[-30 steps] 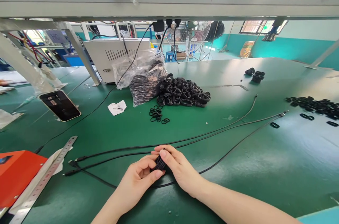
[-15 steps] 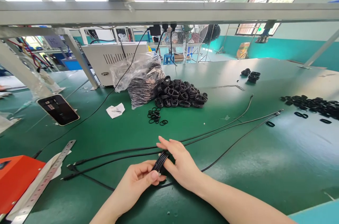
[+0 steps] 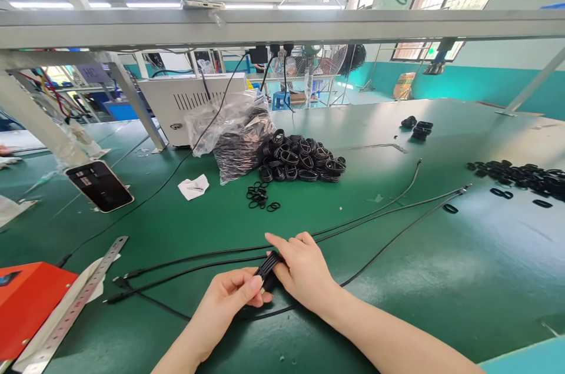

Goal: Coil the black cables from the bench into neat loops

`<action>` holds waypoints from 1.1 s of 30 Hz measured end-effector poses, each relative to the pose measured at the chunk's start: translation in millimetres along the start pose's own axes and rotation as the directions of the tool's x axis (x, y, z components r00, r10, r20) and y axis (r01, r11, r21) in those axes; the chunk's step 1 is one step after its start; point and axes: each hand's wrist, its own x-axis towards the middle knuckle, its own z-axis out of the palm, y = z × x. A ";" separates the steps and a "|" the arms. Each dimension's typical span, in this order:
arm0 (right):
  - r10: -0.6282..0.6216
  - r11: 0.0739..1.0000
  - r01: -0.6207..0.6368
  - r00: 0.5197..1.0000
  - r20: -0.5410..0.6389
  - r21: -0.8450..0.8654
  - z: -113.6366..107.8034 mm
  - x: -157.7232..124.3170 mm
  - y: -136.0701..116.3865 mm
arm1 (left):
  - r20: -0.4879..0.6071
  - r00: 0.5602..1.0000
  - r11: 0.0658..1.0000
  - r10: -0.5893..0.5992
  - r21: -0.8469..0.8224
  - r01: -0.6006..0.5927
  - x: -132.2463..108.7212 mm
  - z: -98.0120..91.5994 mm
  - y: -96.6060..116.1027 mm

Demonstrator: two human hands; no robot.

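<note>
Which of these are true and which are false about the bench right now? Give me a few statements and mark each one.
1. The left hand and the right hand both touch a black ribbed part. True.
2. The steel ruler lies to the right of the hands. False: it lies to their left, beside the orange box.
3. A heap of black rings sits beside a clear plastic bag. True.
4. The phone rests on top of the heap of black rings. False: it lies apart, well to the left of them.
</note>
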 end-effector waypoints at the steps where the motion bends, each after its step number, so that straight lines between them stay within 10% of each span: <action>1: -0.009 1.000 0.009 1.000 0.008 -0.020 -0.9 -0.1 -0.8 | 0.002 1.000 1.000 -0.001 0.001 0.001 -0.2 -0.4 -0.3; 13: -0.049 0.997 0.040 0.986 0.161 0.059 -6.7 1.9 0.1 | 0.149 0.985 0.996 -0.081 -0.017 0.084 -1.0 -4.6 3.3; 24: 0.158 0.899 -0.193 0.980 0.121 0.394 -9.9 -7.7 -13.8 | 0.280 0.959 0.953 -0.031 -0.281 0.113 -8.6 -9.6 9.0; 33: -0.186 0.899 0.249 0.962 -0.200 0.360 -5.3 -17.2 -24.4 | 0.243 0.970 0.869 0.023 -0.484 0.101 -13.1 -13.4 12.6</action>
